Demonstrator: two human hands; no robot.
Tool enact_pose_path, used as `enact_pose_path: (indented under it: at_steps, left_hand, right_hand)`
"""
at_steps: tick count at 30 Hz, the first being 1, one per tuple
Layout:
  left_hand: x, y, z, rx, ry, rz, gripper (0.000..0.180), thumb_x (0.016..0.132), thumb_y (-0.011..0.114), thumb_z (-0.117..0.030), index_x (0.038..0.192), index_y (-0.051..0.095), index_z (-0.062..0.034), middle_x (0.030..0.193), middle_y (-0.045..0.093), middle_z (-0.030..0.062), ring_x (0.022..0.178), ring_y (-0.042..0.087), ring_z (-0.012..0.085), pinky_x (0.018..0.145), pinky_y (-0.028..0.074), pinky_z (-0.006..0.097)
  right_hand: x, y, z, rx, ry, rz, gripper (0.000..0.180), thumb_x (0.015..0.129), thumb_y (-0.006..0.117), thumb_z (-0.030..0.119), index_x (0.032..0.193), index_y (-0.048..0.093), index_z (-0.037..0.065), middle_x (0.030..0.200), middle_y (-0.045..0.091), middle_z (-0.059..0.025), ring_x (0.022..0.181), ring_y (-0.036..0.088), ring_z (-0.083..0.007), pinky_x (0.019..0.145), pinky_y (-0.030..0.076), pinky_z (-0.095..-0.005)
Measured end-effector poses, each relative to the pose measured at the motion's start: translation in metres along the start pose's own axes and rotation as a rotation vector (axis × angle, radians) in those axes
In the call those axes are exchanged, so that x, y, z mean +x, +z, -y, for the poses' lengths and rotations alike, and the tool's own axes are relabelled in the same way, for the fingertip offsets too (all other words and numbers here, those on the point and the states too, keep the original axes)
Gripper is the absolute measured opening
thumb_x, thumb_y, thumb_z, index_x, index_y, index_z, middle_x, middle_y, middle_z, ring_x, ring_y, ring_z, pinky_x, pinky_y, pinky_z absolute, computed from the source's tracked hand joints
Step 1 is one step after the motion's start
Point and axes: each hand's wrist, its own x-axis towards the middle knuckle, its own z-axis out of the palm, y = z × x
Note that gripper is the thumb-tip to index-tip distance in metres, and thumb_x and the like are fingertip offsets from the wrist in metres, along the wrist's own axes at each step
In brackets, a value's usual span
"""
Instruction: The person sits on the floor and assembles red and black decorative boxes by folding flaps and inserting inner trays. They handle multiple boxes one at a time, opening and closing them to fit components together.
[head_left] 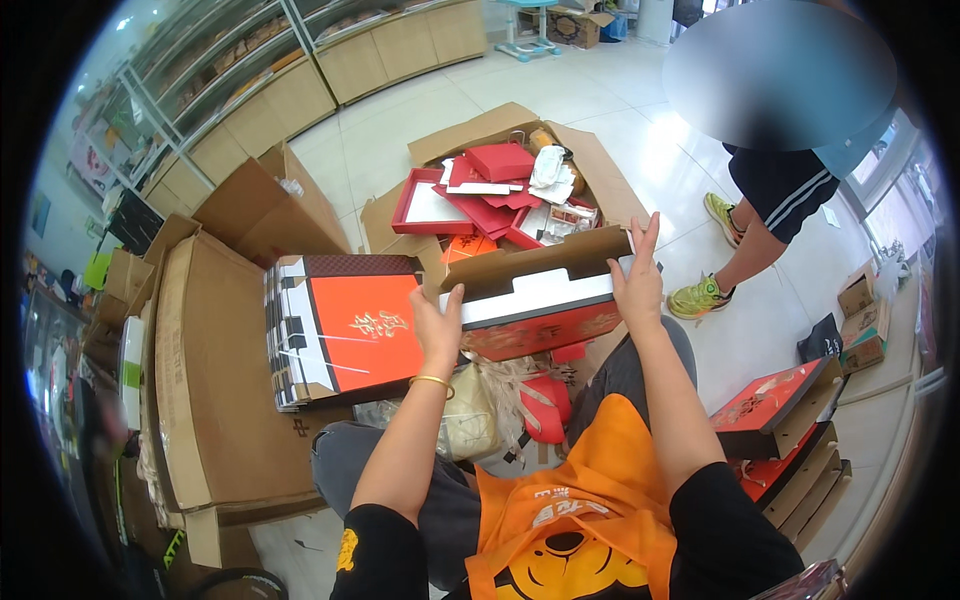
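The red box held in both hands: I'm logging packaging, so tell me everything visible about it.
The red rectangular cardboard gift box has a red side with faint gold print, a pale silver-white band above it and a brown cardboard flap on top. It is held level above the person's lap, long side facing the camera. The left hand grips its left end, and the right hand presses its right end, fingers spread upward. Its inside is hidden.

One head-worn fisheye view looks steeply down, close over the lap.
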Motion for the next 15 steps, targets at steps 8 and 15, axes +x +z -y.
enact_pose_path:
  at_steps: [8, 15]
  left_hand:
    - [-0.024, -0.003, -0.003, 0.009, 0.384, -0.056, 0.034, 0.091, 0.074, -0.013, 0.116, 0.056, 0.0004, 0.095, 0.054, 0.0124, 0.081, 0.056, 0.0284, 0.076, 0.048, 0.039]
    - [-0.024, 0.002, -0.019, 0.010, 0.463, 0.129, 0.027, 0.088, 0.076, -0.010, 0.111, 0.065, -0.0013, 0.087, 0.053, 0.0113, 0.077, 0.056, 0.0284, 0.071, 0.048, 0.041]
  right_hand:
    - [0.006, -0.009, -0.036, 0.020, -0.184, 0.090, 0.068, 0.082, 0.070, -0.006, 0.141, 0.038, 0.000, 0.149, 0.042, -0.0260, 0.132, 0.047, -0.0503, 0.109, 0.044, -0.0479]
    - [0.010, -0.023, -0.052, -0.009, -0.171, 0.122, 0.054, 0.080, 0.075, -0.003, 0.124, 0.045, -0.001, 0.131, 0.043, -0.0224, 0.121, 0.051, -0.0455, 0.100, 0.048, -0.0459]
